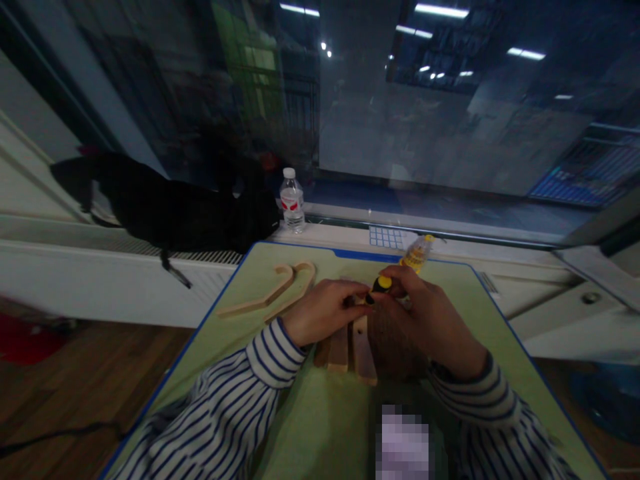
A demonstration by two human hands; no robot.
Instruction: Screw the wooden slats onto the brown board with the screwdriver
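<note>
My right hand [435,320] is closed around the handle of a short black and yellow screwdriver [383,284], tilted with its yellow end up. My left hand [327,310] pinches with thumb and forefinger at the screwdriver's lower end; what lies between those fingertips is hidden. Under the hands are two pale wooden strips, a left strip [339,350] and a right strip [363,357] with a small dark hole. They rest on a brown wooden piece [395,347], partly covered by my right hand. Left of my hands lie two hook-ended wooden sticks [267,300].
The light green table [310,427] has a blue edge. Behind it, a water bottle [292,203] stands on the sill, beside a black bag or garment [175,210]. A yellow-capped bottle [418,253] is just past my right hand. A pixelated patch covers the near table area.
</note>
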